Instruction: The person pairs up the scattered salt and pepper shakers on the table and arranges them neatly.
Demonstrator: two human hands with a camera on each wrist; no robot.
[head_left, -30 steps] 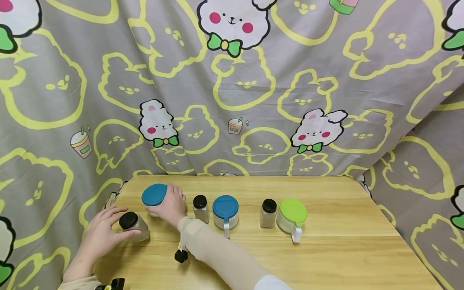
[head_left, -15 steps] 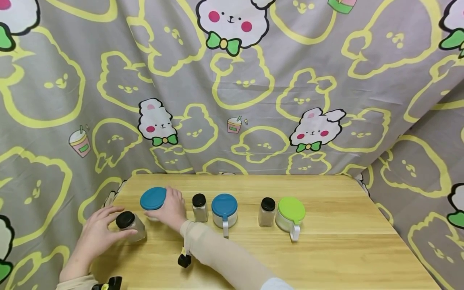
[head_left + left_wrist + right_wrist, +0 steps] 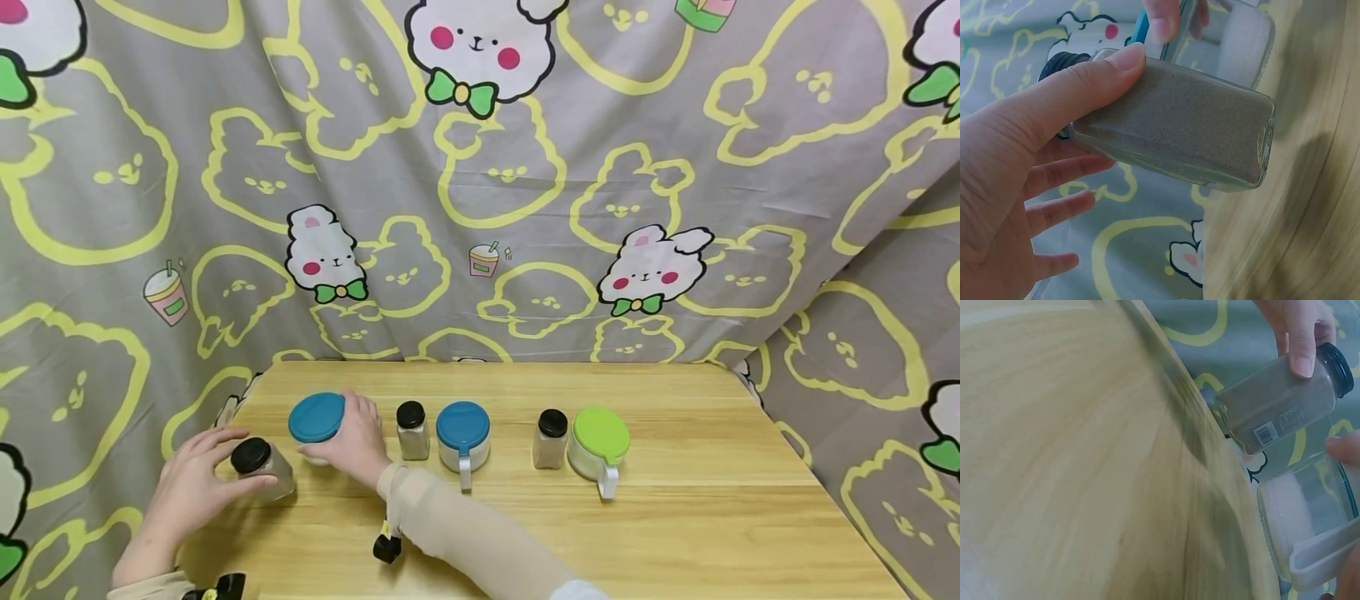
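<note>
My left hand pinches a square glass spice jar between thumb and fingers, near its black lid. Grey-brown powder fills this jar, and a barcode label shows on it in the right wrist view. My right hand grips a clear glass seasoning pot with a blue lid, just to the right of the spice jar. White grains lie inside the pot, and its pale handle shows in the right wrist view. Shadows on the wood fall apart from both bases, so both seem slightly raised.
Right of my hands stand another black-lidded spice jar and a blue-lidded pot. Farther right are a third spice jar and a green-lidded pot. A patterned curtain hangs behind the wooden table.
My left hand has shifted a little left with the spice jar. The blue-lidded pot in my right hand has come slightly nearer to me. The other jars and pots stay put.
</note>
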